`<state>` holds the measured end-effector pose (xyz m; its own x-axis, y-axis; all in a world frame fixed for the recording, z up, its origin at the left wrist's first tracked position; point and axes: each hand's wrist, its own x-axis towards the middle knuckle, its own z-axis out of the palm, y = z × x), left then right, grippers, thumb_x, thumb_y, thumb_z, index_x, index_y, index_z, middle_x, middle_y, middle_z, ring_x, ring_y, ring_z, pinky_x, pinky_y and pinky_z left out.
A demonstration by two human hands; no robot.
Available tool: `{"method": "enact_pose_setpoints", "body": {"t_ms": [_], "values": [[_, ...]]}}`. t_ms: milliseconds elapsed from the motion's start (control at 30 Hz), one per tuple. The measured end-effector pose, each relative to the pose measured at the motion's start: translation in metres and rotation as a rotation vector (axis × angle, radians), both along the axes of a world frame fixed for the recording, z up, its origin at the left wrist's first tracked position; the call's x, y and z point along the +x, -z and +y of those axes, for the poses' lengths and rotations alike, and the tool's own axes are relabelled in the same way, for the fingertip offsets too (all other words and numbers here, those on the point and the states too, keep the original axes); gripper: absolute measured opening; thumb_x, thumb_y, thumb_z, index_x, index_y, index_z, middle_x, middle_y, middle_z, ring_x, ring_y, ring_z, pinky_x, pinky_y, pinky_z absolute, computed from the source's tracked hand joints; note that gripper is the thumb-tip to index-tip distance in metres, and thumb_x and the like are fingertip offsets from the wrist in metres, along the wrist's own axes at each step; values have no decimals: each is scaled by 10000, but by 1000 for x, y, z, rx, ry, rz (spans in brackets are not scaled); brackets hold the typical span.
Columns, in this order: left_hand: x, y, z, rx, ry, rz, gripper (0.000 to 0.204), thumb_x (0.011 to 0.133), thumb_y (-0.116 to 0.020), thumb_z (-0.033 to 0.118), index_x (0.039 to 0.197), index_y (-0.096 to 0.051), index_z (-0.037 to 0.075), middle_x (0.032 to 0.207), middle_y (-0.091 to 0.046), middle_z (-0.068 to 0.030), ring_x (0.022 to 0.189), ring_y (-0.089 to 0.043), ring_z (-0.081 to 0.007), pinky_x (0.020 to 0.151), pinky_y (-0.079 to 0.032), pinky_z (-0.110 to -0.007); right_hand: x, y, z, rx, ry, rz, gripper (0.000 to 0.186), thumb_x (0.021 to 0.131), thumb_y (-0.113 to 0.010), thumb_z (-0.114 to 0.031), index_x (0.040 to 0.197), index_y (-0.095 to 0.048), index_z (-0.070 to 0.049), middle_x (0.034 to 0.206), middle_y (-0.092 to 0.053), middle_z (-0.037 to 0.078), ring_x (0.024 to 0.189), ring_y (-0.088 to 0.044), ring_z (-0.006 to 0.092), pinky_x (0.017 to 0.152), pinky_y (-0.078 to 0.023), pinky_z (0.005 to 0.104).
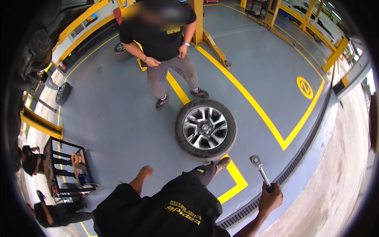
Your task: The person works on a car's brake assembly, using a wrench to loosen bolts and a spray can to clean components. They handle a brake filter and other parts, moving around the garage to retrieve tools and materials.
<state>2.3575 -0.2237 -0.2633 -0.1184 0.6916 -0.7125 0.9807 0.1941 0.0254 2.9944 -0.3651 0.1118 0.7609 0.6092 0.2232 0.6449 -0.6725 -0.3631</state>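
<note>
My right hand (271, 196) is closed round the dark handle of a ratchet wrench (261, 172), its round silver head pointing up and away from me. My left hand (146, 171) hovers over the floor to the left, apart from any object; its fingers are blurred, so I cannot tell how they are held. In front of my foot a car wheel (205, 128) lies flat, with a black tyre round a silver and black alloy rim. Neither hand touches it.
A person (166, 43) in a black shirt stands just beyond the wheel. Yellow lift posts (197, 23) rise behind. At left are a black cart (71, 170), two more people and a standing wheel (63, 93). A drain grate (290, 170) runs along the right.
</note>
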Motion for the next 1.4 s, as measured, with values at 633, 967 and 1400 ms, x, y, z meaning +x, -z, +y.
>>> {"method": "enact_pose_setpoints", "body": {"t_ms": [633, 967, 1400], "values": [[527, -47, 220, 248, -795, -870, 454, 1136, -534, 380, 1081, -695, -41, 1017, -763, -137, 842, -747, -234, 808, -616, -397, 637, 15, 424, -582, -465, -105, 289, 703, -951, -244, 845, -774, -66, 882, -789, 141, 884, -747, 349, 813, -558, 485], [799, -44, 251, 123, -814, -572, 264, 1084, -570, 251, 1042, -691, 20, 832, -720, -118, 757, -724, -248, 665, -585, -411, 843, 244, 734, -1100, -545, 214, 386, 863, -855, -408, 1005, -829, -50, 930, -822, 137, 836, -815, 295, 777, -652, 451], [893, -76, 559, 44, -1360, -569, 308, 1086, -599, 306, 1132, -690, 15, 958, -766, -128, 831, -757, -260, 733, -624, -444, 773, 376, 1213, -1309, -322, 1356, 408, 997, -768, -342, 1048, -688, 55, 838, -729, 140, 693, -764, 277, 634, -674, 423]]}}
